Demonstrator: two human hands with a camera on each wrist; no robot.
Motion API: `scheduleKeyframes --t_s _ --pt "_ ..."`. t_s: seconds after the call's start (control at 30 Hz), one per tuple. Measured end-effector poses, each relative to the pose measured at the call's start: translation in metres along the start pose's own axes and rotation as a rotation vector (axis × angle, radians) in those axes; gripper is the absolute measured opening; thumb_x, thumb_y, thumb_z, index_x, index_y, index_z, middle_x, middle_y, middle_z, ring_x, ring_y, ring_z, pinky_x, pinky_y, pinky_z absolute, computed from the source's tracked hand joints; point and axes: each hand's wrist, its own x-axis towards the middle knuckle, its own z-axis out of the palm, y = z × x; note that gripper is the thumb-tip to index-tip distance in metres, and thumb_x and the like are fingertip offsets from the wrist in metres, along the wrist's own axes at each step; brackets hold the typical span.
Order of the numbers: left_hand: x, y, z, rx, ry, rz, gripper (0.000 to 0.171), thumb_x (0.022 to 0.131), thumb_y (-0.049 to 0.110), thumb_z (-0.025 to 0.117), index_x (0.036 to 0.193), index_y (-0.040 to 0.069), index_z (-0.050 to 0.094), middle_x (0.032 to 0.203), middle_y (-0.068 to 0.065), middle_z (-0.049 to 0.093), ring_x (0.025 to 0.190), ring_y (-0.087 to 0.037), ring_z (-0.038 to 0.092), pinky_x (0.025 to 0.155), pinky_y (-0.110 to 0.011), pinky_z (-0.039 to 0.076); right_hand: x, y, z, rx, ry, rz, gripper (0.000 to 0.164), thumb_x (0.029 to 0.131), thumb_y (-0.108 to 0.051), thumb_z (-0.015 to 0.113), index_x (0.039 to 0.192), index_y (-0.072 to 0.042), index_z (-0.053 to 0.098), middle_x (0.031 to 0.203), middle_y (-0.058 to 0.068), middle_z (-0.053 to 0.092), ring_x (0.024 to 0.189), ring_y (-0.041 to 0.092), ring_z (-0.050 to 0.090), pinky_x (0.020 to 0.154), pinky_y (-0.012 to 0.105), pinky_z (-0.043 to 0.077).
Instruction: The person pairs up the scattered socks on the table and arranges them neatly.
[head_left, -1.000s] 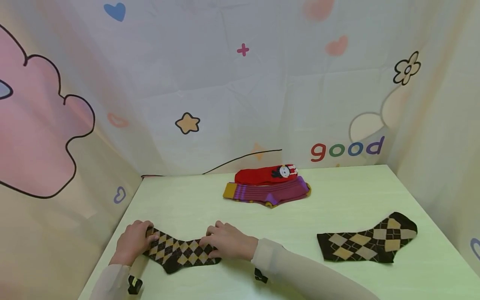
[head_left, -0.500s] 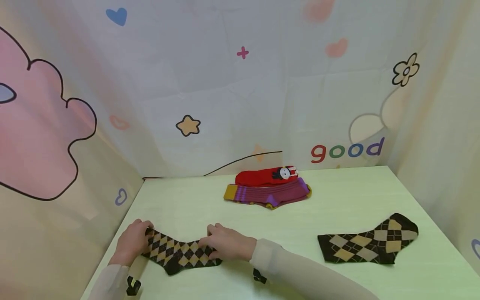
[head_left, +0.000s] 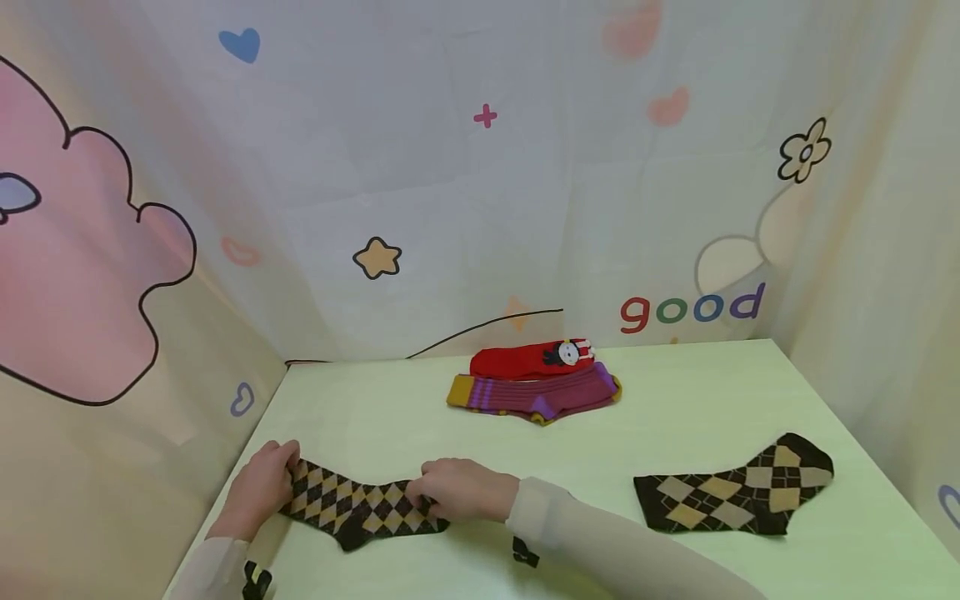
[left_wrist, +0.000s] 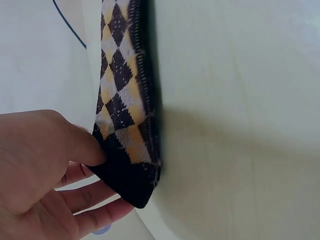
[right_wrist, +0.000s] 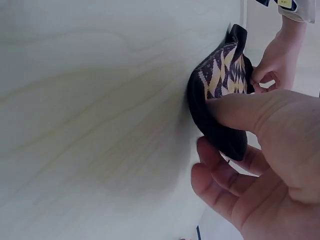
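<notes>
A black, tan and grey argyle sock [head_left: 360, 507] stretches between both hands at the table's front left. My left hand [head_left: 258, 486] pinches its black cuff, with the thumb on top and fingers beneath in the left wrist view. At the other end, my right hand [head_left: 461, 490] pinches the black toe between thumb and fingers; the toe sits off the tabletop in the right wrist view. The sock's dark heel points toward the front edge. A second argyle sock [head_left: 735, 487], with larger diamonds, lies flat on the right, toe pointing right and away.
At the back middle, a red sock [head_left: 513, 362] with a cartoon figure lies against a maroon sock [head_left: 525, 393] with mustard cuff and purple stripes. A printed curtain [head_left: 450, 192] surrounds the pale green table [head_left: 562, 454] at the back and sides.
Both hands have tightened from resting at the sock's ends to pinching them, and the sock has shifted very slightly right. The head view has tilted up a little.
</notes>
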Motion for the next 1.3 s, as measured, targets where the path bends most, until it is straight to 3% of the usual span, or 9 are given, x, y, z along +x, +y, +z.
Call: scheduleKeyframes --t_s 0.27,0.67,1.0,1.3 --pt "0.0 0.006 -0.013 -0.016 -0.001 0.026 0.026 0.079 -0.017 0.057 0.078 0.006 0.068 0.083 -0.009 0.052 0.071 -0.021 0.053 0.066 -0.042 0.052 -0.008 0.001 -0.011 0.048 -0.007 -0.015 0.024 0.093 -0.008 0.075 0.114 -0.02 0.076 0.1 -0.006 0.066 0.086 0.003 0.06 0.074 0.014 0.049" --pt "0.001 0.017 -0.023 -0.051 0.105 0.101 0.03 0.086 -0.019 0.055 0.08 0.002 0.076 0.085 -0.008 0.059 0.076 -0.027 0.062 0.072 -0.046 0.056 -0.02 0.005 -0.026 0.048 0.006 -0.015 0.033 0.094 -0.007 0.074 0.126 -0.016 0.074 0.116 -0.003 0.07 0.105 0.007 0.065 0.087 0.017 0.052" --pt "0.002 0.031 -0.029 -0.062 0.164 0.129 0.027 0.086 -0.019 0.059 0.086 0.0 0.077 0.089 -0.012 0.063 0.081 -0.031 0.065 0.074 -0.048 0.056 -0.037 0.007 -0.037 0.044 0.031 0.006 0.034 0.094 -0.008 0.074 0.127 -0.018 0.073 0.117 -0.003 0.068 0.105 0.008 0.065 0.086 0.019 0.053" --pt "0.006 0.041 -0.033 -0.078 0.236 0.173 0.028 0.09 -0.018 0.06 0.089 0.004 0.076 0.089 -0.008 0.063 0.08 -0.026 0.065 0.07 -0.044 0.056 -0.053 0.012 -0.051 0.068 0.081 -0.001 0.034 0.095 -0.006 0.073 0.127 -0.016 0.072 0.119 -0.001 0.067 0.101 0.007 0.065 0.084 0.017 0.052"
